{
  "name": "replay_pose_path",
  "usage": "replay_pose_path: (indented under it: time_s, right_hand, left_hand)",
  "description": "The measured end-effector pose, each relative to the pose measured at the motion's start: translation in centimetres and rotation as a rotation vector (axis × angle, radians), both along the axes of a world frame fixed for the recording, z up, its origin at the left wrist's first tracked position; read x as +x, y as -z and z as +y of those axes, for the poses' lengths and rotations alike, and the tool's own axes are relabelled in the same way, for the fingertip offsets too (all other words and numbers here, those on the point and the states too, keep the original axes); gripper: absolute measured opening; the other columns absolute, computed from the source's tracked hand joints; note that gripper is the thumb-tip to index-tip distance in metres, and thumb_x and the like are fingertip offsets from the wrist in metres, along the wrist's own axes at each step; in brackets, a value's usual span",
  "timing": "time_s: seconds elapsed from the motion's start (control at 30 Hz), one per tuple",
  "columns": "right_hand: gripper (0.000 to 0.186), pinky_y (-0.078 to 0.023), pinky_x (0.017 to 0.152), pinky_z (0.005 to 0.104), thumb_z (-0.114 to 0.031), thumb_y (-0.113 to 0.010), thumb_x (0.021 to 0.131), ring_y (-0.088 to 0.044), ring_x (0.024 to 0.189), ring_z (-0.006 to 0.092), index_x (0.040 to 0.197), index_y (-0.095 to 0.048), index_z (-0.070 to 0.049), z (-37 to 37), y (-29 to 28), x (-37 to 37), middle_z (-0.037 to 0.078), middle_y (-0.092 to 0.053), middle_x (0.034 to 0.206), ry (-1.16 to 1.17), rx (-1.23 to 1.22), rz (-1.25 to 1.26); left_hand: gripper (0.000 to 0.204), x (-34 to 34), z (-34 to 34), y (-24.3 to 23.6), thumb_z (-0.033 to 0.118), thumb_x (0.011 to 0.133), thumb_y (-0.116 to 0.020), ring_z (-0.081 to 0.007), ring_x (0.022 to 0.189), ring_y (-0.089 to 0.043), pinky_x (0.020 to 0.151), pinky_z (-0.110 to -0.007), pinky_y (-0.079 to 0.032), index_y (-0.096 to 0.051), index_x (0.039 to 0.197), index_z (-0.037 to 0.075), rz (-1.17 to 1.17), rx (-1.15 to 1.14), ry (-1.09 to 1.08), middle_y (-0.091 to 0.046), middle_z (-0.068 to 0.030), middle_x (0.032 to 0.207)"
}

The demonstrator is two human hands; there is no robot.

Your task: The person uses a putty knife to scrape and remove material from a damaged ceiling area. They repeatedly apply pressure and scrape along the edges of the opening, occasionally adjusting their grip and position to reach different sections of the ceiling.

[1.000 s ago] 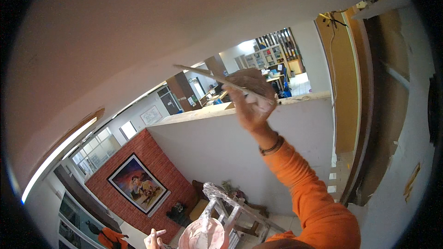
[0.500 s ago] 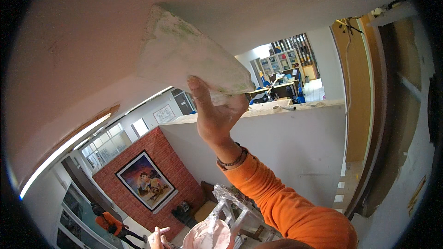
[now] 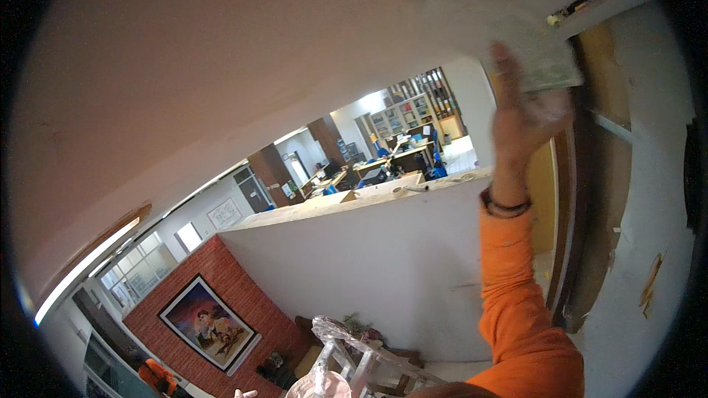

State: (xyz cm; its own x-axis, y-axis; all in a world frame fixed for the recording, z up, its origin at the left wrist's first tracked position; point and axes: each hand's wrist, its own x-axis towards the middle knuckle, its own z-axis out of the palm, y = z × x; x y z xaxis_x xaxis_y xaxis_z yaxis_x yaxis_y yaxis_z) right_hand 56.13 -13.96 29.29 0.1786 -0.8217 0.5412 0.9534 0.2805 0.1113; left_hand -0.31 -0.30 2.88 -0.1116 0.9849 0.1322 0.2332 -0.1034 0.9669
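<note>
- Board (image 3: 546, 55), flat, pale green-white: up near pinkish-grey ceiling (image 3: 221, 51), blurred.
- Right hand (image 3: 527, 118): fingers closed on board's lower edge.
- Left hand (image 3: 245, 393): mostly cut off, can't tell grip.

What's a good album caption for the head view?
Right hand holds a board up near the ceiling, ladder below.

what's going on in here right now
The person's right grip holds a pale board up close to the ceiling; blur hides whether they touch. The left grip barely shows at the lower edge, beside a pinkish tub; what it holds is unclear. A stepladder stands beyond the tub, and someone in orange is in the background.
</note>
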Motion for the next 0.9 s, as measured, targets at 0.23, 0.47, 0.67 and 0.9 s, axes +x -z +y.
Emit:
replay_pose_path:
  time_s: [0.23,0.47,0.67,0.9]
  right_hand:
    - [0.028,-0.056,0.080,0.0311,-0.013,-0.082,0.084,-0.071,0.082,0.0181,0.104,-0.073,0.004,-8.8,2.3,3.4,0.010,-0.076,0.091,0.511,-0.038,0.409]
    - [0.017,-0.055,0.085,0.0425,-0.010,-0.074,0.085,-0.071,0.092,0.0291,0.098,-0.073,0.001,-2.9,4.3,0.0,0.012,-0.074,0.099,0.265,-0.114,-0.152]
    - [0.013,-0.057,0.075,0.0346,-0.006,-0.078,0.081,-0.072,0.083,0.0221,0.092,-0.071,-0.002,-4.1,0.3,0.3,0.012,-0.073,0.090,0.256,-0.217,-0.336]
    - [0.015,-0.049,0.059,0.0262,-0.009,-0.085,0.079,-0.061,0.063,0.0083,0.082,-0.072,-0.003,-12.1,-0.6,6.1,0.002,-0.070,0.074,0.227,-0.024,-0.061]
  left_hand:
    - [0.042,-1.3,1.6,0.7,0.037,0.104,-0.051,-0.0053,0.048,-0.033,0.046,-0.024,-0.024,-0.076,0.111,0.005,0.031,-0.087,0.062,-0.042,0.0067,0.054]
    - [0.042,-1.5,2.2,1.0,0.036,0.105,-0.050,-0.0053,0.045,-0.032,0.045,-0.023,-0.024,-0.075,0.111,0.002,0.047,0.023,0.186,-0.042,0.0060,0.054]
    - [0.042,-0.2,2.2,0.3,0.035,0.104,-0.051,-0.0062,0.045,-0.033,0.045,-0.023,-0.024,-0.075,0.110,0.001,0.068,-0.001,0.159,-0.040,0.0059,0.052]
    - [0.042,0.9,1.9,-0.7,0.036,0.104,-0.051,-0.0062,0.046,-0.032,0.046,-0.024,-0.024,-0.076,0.108,0.003,0.073,0.020,0.128,-0.040,0.0062,0.053]
